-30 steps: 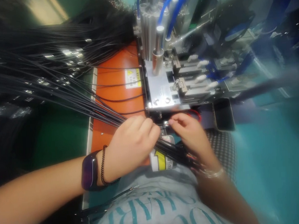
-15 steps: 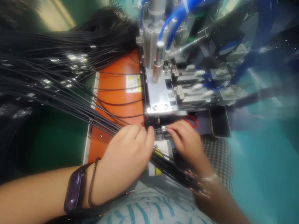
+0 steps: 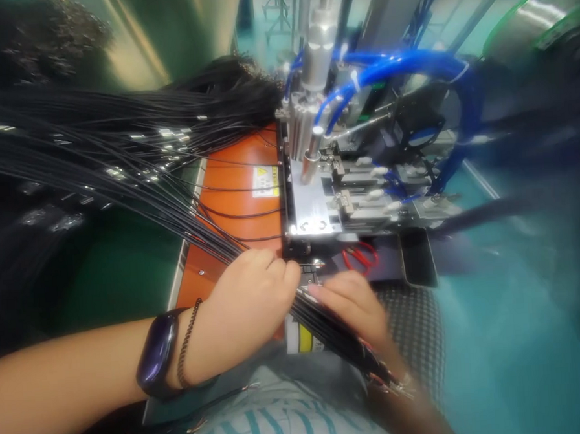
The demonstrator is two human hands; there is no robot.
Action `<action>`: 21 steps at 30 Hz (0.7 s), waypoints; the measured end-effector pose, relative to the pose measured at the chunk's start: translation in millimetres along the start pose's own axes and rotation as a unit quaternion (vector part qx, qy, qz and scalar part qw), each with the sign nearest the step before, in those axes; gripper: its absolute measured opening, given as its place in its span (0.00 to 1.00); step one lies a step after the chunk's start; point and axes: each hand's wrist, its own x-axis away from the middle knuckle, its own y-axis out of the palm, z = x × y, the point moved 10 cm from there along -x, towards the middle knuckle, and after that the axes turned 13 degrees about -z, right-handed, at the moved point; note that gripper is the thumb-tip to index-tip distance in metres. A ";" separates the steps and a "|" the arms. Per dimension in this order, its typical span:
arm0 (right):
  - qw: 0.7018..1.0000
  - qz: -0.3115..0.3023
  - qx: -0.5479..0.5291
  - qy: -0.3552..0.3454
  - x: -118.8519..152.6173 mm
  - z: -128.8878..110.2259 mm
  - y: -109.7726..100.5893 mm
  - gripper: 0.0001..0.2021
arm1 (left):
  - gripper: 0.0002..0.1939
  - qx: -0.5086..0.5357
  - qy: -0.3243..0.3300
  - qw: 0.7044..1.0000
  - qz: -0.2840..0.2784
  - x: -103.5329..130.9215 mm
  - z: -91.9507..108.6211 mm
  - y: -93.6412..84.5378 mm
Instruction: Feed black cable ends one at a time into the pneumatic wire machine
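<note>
A metal machine [image 3: 313,209] stands far, at centre. A black cable bundle [image 3: 319,319] slants from far left to near right, clasped in the left hand [image 3: 258,296]. The right hand [image 3: 353,307] reaches its edge, grip unclear. Seemingly 1 cable is being singled out; next calls for a fine pinch.

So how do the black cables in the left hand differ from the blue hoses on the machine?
The black cables look thinner; the blue hoses look thicker. The cables run fairly straight through the left hand, while the hoses bend in a wide loop on the machine. Both are long.
</note>
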 end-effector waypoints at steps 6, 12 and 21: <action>0.998 0.049 -0.017 -0.024 -1.1 -8.0 -10.1 0.15 | 0.05 0.006 -0.002 1.000 0.012 2.1 -0.2 2.2; 0.997 0.060 -0.036 -0.029 -2.5 -4.2 -9.1 0.16 | 0.06 0.024 -0.006 1.000 0.007 -0.4 -4.8 3.2; 0.984 0.114 -0.121 0.068 -15.1 35.2 -15.6 0.06 | 0.12 -0.031 0.001 0.999 -0.008 -6.2 -14.2 4.0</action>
